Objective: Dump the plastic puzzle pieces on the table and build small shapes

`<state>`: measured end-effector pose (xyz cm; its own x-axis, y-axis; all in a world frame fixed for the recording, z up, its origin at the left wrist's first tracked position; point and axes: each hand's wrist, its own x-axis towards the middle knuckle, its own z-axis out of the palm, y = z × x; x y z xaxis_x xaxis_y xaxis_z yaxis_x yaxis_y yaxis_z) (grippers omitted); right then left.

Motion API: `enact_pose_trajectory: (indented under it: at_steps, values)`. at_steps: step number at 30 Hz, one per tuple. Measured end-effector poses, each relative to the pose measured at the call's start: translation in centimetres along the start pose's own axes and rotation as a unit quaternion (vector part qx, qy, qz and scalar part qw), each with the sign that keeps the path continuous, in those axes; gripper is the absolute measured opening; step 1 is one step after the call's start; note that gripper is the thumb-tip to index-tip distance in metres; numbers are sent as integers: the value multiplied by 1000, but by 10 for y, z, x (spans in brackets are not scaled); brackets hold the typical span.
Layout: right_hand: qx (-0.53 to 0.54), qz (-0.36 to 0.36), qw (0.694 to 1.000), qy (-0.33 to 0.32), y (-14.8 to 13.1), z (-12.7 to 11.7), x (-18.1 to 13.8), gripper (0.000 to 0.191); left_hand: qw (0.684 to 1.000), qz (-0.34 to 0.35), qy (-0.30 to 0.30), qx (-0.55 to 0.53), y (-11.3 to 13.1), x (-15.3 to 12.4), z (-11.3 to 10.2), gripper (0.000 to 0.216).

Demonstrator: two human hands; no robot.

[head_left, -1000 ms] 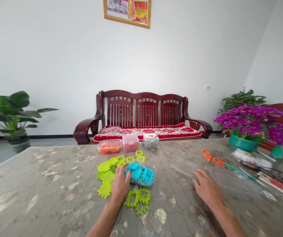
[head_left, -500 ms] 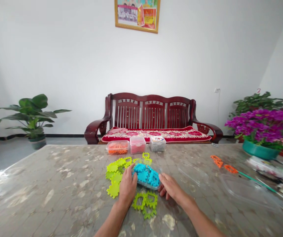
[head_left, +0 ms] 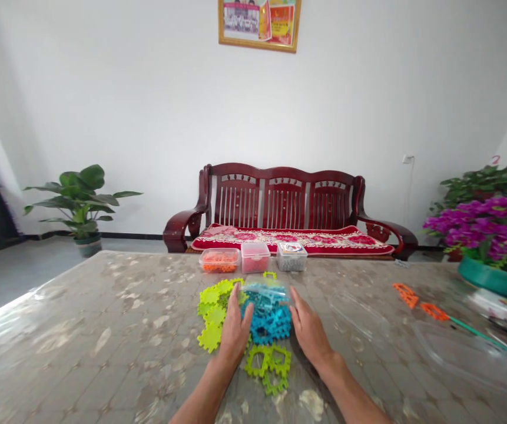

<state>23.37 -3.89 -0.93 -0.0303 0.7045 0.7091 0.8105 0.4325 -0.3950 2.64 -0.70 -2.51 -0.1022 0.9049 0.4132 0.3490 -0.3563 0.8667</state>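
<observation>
My left hand [head_left: 234, 330] and my right hand [head_left: 308, 328] press against the two sides of a clear plastic box [head_left: 265, 292], holding it tipped just above the table [head_left: 103, 330]. Blue toothed plastic tiles [head_left: 272, 324] lie in a heap under and partly inside the box, between my hands. Flat lime-green tiles [head_left: 211, 303] are spread out to the left of my left hand. Green open-frame tiles [head_left: 268, 362] lie close to my wrists.
Three small lidded boxes stand at the table's far edge: orange [head_left: 220, 259], red [head_left: 255, 257], grey [head_left: 291, 256]. Clear lids [head_left: 359, 312] and orange pieces [head_left: 407, 294] lie to the right, near a purple flower pot [head_left: 496, 277]. A wooden bench [head_left: 279, 206] stands behind.
My right hand came from the clear lid on the right to the box. Both hands then raised and tipped it, and the blue tiles now spill onto the table.
</observation>
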Motion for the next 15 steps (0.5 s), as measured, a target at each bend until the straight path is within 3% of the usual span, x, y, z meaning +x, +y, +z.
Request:
enact_pose_trajectory:
  at_steps: [10,15]
  values:
    - [-31,-103,990,94,-4,-11,10,55,991,99,16,-88,15,-7,-8,59]
    - [-7,-89,985,146,-2,-25,15,50,983,157,11,-89,29,-14,-11,59]
